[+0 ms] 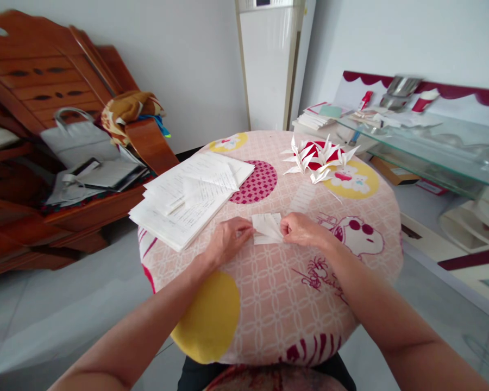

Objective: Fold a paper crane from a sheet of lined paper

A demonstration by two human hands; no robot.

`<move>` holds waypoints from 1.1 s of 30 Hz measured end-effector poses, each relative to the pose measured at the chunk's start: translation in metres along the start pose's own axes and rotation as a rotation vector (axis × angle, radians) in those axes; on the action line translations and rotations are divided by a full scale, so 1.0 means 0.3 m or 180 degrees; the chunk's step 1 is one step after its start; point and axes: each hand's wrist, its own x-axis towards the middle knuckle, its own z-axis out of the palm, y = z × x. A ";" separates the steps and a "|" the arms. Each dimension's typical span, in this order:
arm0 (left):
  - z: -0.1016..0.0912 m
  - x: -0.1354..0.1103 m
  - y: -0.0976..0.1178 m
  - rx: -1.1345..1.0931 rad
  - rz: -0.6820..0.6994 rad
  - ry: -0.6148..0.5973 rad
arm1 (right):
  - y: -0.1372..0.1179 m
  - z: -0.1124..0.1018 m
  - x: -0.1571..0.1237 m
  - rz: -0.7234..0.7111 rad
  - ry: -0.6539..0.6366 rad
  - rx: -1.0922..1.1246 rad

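The left hand (230, 239) and right hand (302, 228) held closed pinches on a small, white, folded paper rectangle (268, 224); uneven pulling risked tearing.

Head camera: single head-worn view, looking forward and steeply down
Desk (264, 309): close below, filling the centre
Left hand (229, 240), right hand (300, 228): mid-frame, within arm's reach
Air conditioner (267, 65): farther ahead, cut by the top edge
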 end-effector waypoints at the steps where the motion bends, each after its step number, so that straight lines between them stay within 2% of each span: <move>1: -0.004 0.028 -0.005 -0.0152 -0.0195 0.0154 | -0.001 0.001 -0.001 -0.0032 0.0017 -0.0026; 4: 0.001 0.109 -0.015 -0.0084 -0.0332 0.0213 | -0.011 -0.001 -0.008 -0.0081 0.0049 -0.0074; 7: 0.021 0.164 -0.014 -0.0176 -0.0394 -0.0144 | -0.020 -0.006 -0.015 -0.0038 0.0034 0.0009; 10: 0.040 0.187 -0.015 -0.0635 -0.0435 -0.0415 | -0.013 -0.013 -0.017 -0.0010 0.0018 0.0234; 14: 0.061 0.182 -0.030 -0.1648 -0.0581 -0.0337 | 0.017 -0.021 -0.007 -0.0045 -0.0088 0.0933; 18: 0.071 0.166 -0.032 -0.2251 -0.0728 -0.0208 | 0.032 -0.011 0.007 -0.0066 0.0284 0.1282; 26: 0.065 0.151 0.019 -0.2608 -0.0654 -0.0189 | 0.029 0.020 0.026 -0.0072 0.0384 0.1660; 33: 0.064 0.148 0.018 -0.2674 -0.0772 -0.0073 | 0.021 0.016 0.021 -0.0131 0.0509 0.1841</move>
